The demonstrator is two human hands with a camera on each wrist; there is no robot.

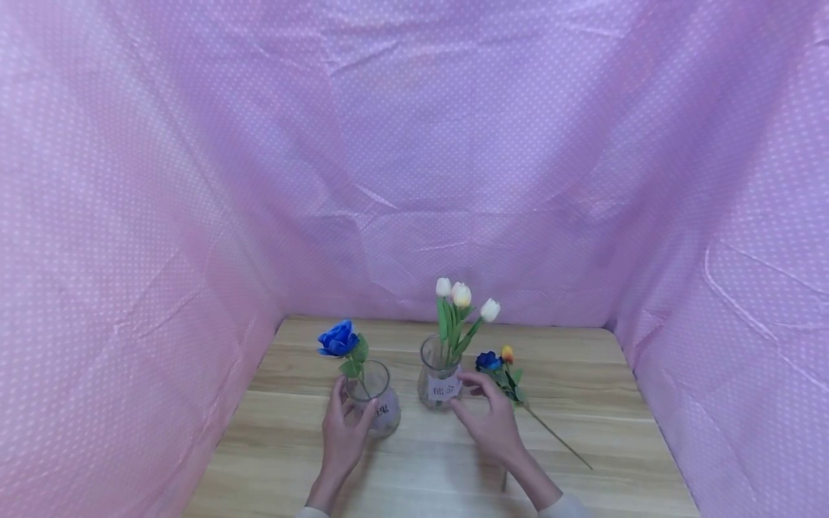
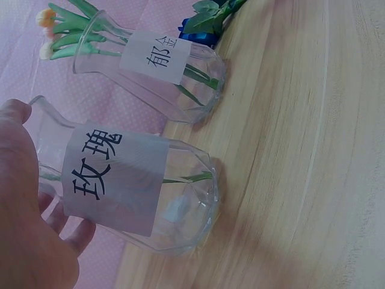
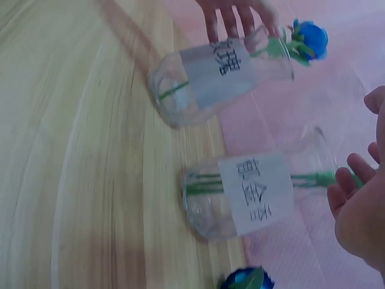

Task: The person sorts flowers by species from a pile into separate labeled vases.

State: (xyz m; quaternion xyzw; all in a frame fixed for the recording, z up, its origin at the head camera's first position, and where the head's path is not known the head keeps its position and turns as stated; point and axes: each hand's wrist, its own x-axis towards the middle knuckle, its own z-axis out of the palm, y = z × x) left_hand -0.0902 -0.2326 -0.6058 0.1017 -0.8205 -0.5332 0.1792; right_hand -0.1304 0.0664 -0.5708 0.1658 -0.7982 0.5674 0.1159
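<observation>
Cuffs: light sleeve cuffs (image 1: 563,506) at bottom of head view, near side of table
Table: wood-grain top (image 1: 414,464), pale tan bands running left to right, smooth, faint sheen; far corners rounded
Left hand: (image 1: 343,435) holds rose vase (image 1: 390,424) at the neck, thumb one side, fingers the other
Right hand: (image 1: 495,426) thumb and fingers parted wide beside tulip vase (image 1: 441,378); contact, can't tell
Loose stems: loose blue rose (image 1: 488,360) and orange-yellow tulip (image 1: 508,354) lie right of tulip vase; thin brown stem (image 1: 558,437) angles toward near right corner
Rose vase: upright, left of table middle; clear, flared mouth, faceted base; vased blue rose (image 1: 338,338), ruffled petals, leans toward left edge
Tulip vase: upright, mid-table, closer to far edge; same clear shape; white tulips (image 1: 461,295), smooth oval heads, strap-like green leaves
Labels: matte pale paper, black Chinese characters, one per vase
Walls: pink-purple cloth (image 1: 466,144), white dots, creased, past left, right and far edges
</observation>
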